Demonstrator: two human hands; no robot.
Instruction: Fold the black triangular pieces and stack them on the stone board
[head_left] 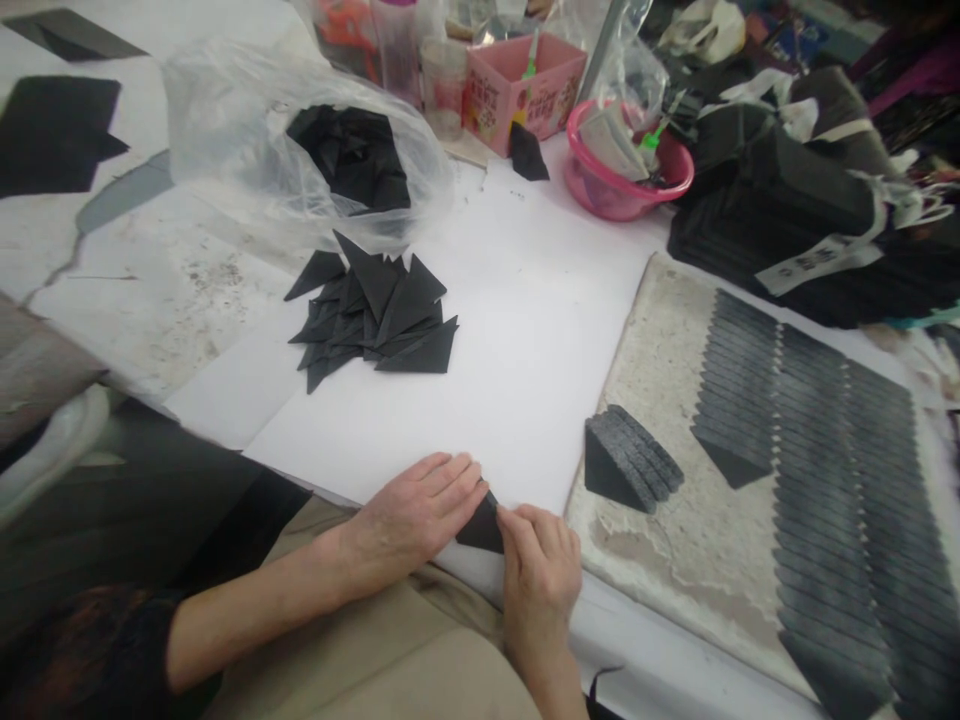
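A small black triangular piece lies on the white sheet at the table's near edge. My left hand lies flat on its left side, fingers together and stretched. My right hand presses its right corner with bent fingertips. A loose pile of black triangles sits further back, spilling from a clear plastic bag of more triangles.
A grey board at the right carries overlapping rows of black pieces and a short stack. Behind stand a pink bowl, a pink box, jars and bundled black fabric.
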